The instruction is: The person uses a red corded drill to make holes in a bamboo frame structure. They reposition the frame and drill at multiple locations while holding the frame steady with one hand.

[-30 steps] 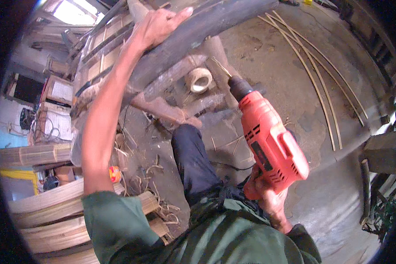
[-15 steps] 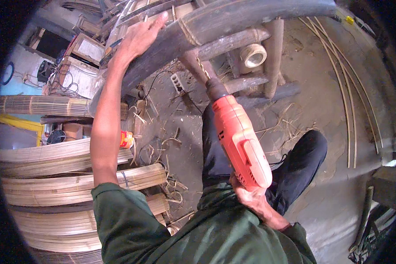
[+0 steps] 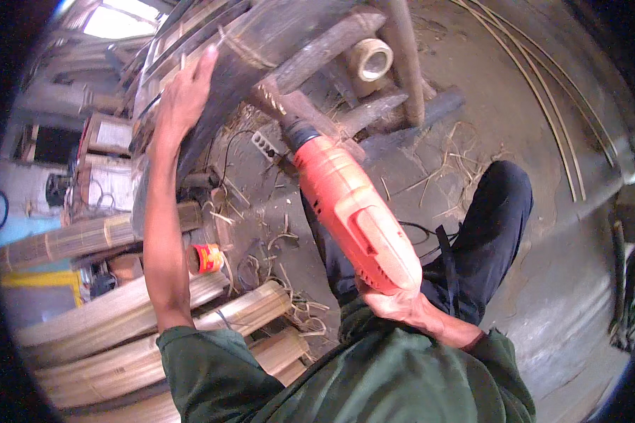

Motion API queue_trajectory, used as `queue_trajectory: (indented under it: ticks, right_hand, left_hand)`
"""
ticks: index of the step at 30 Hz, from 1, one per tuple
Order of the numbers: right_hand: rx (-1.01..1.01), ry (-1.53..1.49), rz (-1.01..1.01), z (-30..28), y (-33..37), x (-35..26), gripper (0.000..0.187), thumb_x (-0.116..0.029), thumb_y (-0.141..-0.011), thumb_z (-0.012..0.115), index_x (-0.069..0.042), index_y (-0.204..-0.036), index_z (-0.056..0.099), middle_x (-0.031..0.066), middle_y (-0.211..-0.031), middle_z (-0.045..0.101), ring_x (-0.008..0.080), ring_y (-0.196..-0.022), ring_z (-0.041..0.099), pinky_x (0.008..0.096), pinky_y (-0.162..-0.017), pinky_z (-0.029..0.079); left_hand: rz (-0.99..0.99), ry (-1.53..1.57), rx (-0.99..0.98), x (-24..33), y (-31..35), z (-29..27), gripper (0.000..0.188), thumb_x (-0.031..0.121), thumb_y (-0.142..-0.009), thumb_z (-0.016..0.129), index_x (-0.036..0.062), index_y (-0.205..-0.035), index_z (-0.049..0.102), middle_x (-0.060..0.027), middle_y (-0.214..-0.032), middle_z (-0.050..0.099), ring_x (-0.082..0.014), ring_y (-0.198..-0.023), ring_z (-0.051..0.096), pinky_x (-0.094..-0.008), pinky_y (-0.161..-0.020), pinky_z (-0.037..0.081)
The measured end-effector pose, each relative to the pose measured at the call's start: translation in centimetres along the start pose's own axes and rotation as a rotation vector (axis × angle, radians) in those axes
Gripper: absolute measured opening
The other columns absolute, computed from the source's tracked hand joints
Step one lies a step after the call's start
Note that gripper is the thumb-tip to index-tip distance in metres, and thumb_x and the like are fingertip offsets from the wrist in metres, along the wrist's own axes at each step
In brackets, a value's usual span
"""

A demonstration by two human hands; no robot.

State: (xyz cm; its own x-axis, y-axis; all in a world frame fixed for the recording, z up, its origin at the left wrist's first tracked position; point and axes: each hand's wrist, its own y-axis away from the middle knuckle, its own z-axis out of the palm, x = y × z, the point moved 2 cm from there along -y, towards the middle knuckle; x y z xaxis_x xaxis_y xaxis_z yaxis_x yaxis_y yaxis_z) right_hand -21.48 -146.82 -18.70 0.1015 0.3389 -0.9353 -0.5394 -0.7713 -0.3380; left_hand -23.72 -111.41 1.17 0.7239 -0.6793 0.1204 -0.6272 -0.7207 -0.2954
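My right hand point(image 3: 394, 304) is closed around the rear grip of an orange-red power drill point(image 3: 356, 211). The drill points up and to the left, and its long twist bit point(image 3: 271, 99) ends close to a thick dark bamboo pole point(image 3: 229, 81). Whether the tip touches the pole I cannot tell. On the far left, my left hand point(image 3: 183, 99) lies over the top of that pole with its fingers stretched out. A cord binding point(image 3: 245, 51) wraps the pole beside it.
Bundles of split bamboo strips point(image 3: 120, 352) lie at the lower left near a red and yellow can point(image 3: 208, 259). A socket strip point(image 3: 264, 144) and bamboo shavings point(image 3: 444, 169) litter the floor. Long thin strips point(image 3: 536, 84) lie at the right. A cut bamboo end point(image 3: 375, 65) faces me.
The view has tilted, so the pole, drill and left hand all appear farther left. The right hand keeps its hold on the drill, and the left hand stays on the pole.
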Motion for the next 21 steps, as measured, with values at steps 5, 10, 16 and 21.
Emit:
queue_trajectory:
  ticks: [5,10,16,21]
  right_hand:
    - [0.003,0.104,-0.091,0.8,-0.3,0.2,0.064,-0.006,-0.059,0.075,0.007,-0.119,0.057,0.0229,-0.117,0.061,0.0328,-0.107,0.063,0.0368,-0.09,0.051]
    - [0.01,0.106,-0.018,1.6,-0.3,0.3,0.059,-0.004,-0.06,0.073,0.004,-0.117,0.059,0.0209,-0.113,0.063,0.0312,-0.103,0.065,0.0352,-0.089,0.052]
    - [0.074,0.06,-0.02,2.2,-1.1,-0.8,0.056,-0.003,-0.06,0.07,0.004,-0.115,0.06,0.02,-0.109,0.065,0.0301,-0.098,0.067,0.0346,-0.084,0.053]
    - [0.072,0.04,-0.001,2.6,-1.2,-0.6,0.058,-0.004,-0.059,0.07,0.005,-0.115,0.059,0.0202,-0.108,0.065,0.031,-0.098,0.066,0.0349,-0.085,0.052]
  left_hand:
    - [0.053,-0.04,0.003,-0.2,-0.1,-0.3,0.072,0.062,-0.095,0.031,0.0023,-0.125,0.057,-0.0314,-0.119,0.056,-0.0455,-0.118,0.05,-0.046,-0.098,0.04]
    - [0.078,-0.064,0.004,1.0,0.3,-0.5,0.072,0.062,-0.095,0.031,0.0033,-0.127,0.056,-0.0312,-0.119,0.056,-0.0462,-0.118,0.049,-0.046,-0.098,0.039]
    - [0.039,-0.059,-0.049,0.1,0.1,-0.3,0.075,0.066,-0.093,0.028,0.0058,-0.129,0.055,-0.0319,-0.12,0.055,-0.0464,-0.119,0.049,-0.0475,-0.098,0.04]
    - [0.026,-0.059,-0.039,0.3,0.3,-0.4,0.078,0.069,-0.092,0.027,0.0067,-0.13,0.055,-0.0324,-0.119,0.056,-0.0469,-0.119,0.049,-0.0487,-0.098,0.04]
